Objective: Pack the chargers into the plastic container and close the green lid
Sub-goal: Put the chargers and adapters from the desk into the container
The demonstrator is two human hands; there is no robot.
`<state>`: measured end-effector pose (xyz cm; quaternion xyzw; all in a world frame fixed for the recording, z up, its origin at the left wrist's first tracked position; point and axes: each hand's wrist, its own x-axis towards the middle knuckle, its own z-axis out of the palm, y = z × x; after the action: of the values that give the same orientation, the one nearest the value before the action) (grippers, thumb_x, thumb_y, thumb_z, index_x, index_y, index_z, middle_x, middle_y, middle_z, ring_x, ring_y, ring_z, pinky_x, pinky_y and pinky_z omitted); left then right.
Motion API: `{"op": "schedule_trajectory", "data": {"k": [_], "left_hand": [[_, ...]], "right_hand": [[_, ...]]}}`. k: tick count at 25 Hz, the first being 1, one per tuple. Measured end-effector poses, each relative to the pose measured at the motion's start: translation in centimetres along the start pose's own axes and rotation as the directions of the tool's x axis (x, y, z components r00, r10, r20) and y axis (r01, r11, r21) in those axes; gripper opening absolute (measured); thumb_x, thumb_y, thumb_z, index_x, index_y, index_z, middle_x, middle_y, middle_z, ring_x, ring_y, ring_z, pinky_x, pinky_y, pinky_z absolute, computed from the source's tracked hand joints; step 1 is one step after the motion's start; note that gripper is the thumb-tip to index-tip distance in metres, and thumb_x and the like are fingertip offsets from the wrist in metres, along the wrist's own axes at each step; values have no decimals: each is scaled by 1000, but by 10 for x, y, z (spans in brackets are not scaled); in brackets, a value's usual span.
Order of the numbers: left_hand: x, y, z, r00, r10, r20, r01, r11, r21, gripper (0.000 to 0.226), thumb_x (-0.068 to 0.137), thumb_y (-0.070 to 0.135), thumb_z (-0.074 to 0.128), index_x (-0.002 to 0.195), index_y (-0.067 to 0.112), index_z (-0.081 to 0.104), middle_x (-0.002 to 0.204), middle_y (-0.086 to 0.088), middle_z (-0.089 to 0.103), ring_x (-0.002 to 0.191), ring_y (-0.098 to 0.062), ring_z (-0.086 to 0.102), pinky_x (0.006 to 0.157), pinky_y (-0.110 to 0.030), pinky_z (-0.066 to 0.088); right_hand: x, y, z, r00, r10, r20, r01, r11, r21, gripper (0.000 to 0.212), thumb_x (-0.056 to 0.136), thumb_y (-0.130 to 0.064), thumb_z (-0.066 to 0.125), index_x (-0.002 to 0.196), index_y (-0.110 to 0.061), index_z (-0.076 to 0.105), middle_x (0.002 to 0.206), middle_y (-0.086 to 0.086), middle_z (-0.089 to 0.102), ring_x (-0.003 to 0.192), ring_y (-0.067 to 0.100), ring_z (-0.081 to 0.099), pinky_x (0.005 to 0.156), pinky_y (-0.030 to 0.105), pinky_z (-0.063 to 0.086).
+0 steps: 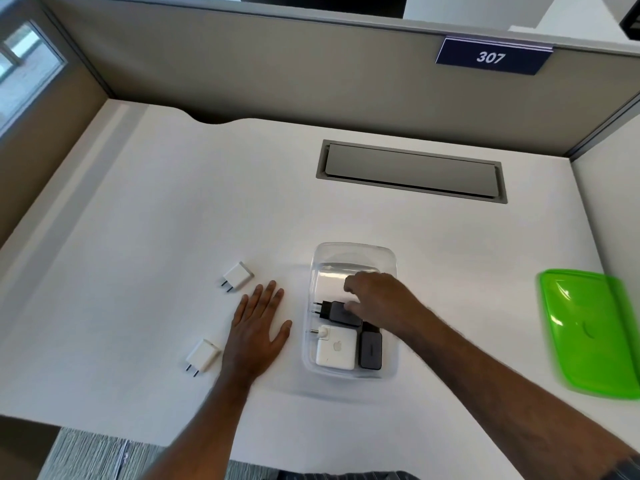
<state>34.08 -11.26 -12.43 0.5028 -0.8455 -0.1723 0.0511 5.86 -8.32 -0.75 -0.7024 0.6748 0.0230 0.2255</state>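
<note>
While the left hand (258, 332) lies flat and empty at lower centre, the right hand (375, 296) pinches a black charger (337, 311) inside the plastic container (353, 251); stacked crookedly, it could block the green lid (588, 330), far right.

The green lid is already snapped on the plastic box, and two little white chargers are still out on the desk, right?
Not quite. The head view shows the green lid lying on the desk to the right, apart from the clear plastic container, which is open. The rest holds: two small white chargers are still on the desk.
</note>
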Motion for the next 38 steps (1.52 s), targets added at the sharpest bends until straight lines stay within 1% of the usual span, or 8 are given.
{"op": "schedule_trajectory", "data": {"k": [5, 8, 11, 14, 20, 26, 34, 38], "left_hand": [[0, 0, 0, 1000, 1, -3, -1, 1000, 3, 69, 101, 51, 45, 163, 30, 20, 173, 9, 11, 160, -10, 3, 130, -41, 12], [1, 0, 0, 1000, -6, -3, 6, 1000, 1, 69, 101, 52, 44, 163, 31, 20, 172, 9, 12, 160, -10, 3, 130, -41, 12], [1, -1, 0, 1000, -14, 1, 14, 1000, 0, 69, 102, 53, 42, 163, 31, 19, 172, 10, 11, 160, -10, 3, 130, -41, 12], [1, -2, 1, 1000, -22, 20, 22, 1000, 4, 70, 102, 56, 38, 163, 34, 13, 173, 11, 7, 160, -8, -1, 131, -40, 9], [2, -3, 1, 999, -16, 32, 16, 1000, 7, 70, 103, 56, 36, 164, 31, 12, 173, 9, 5, 160, -10, -2, 130, -41, 11], [2, -4, 3, 1000, -7, 12, 7, 1000, 2, 69, 104, 53, 38, 164, 28, 15, 173, 7, 7, 160, -11, 1, 130, -44, 15], [2, -4, 3, 1000, -4, 1, 4, 1000, -5, 69, 104, 52, 40, 163, 25, 19, 173, 5, 10, 160, -12, 2, 130, -44, 16], [2, -4, 3, 1000, -6, 14, 6, 1000, 3, 69, 104, 53, 38, 164, 26, 16, 173, 6, 8, 160, -11, 1, 130, -43, 13]], "right_hand": [[6, -12, -39, 979, 54, -198, -21, 986, 166, 15, 92, -44, 57, 92, -30, 58, 84, -11, 63, 75, 11, 59, 67, 31, 49], [28, -30, -54, 972, -31, -233, 84, 972, 221, 11, 92, -41, 57, 91, -30, 57, 81, -11, 59, 70, 7, 53, 62, 28, 42], [66, -47, -56, 960, -161, -229, 213, 951, 223, 12, 92, -36, 62, 97, -25, 61, 87, -10, 59, 73, 8, 48, 66, 27, 40], [109, -60, -50, 941, -295, -167, 324, 928, 183, 17, 91, -33, 66, 104, -22, 64, 96, -8, 61, 81, 11, 52, 75, 31, 46], [180, -81, -26, 915, -388, 108, 354, 904, 240, 38, 87, -34, 74, 122, -23, 61, 111, -6, 58, 94, 14, 54, 84, 36, 50], [212, -107, 3, 869, -412, 274, 359, 906, 224, 60, 78, -35, 83, 132, -23, 58, 124, -1, 55, 101, 13, 52, 81, 28, 39], [215, -117, 15, 843, -472, 257, 449, 882, 147, 46, 80, -36, 79, 121, -20, 64, 119, -1, 57, 101, 15, 53, 79, 31, 42], [211, -107, 13, 874, -449, 188, 455, 890, 10, 37, 84, -37, 72, 112, -15, 63, 113, 2, 59, 95, 21, 59, 72, 35, 46]]}}
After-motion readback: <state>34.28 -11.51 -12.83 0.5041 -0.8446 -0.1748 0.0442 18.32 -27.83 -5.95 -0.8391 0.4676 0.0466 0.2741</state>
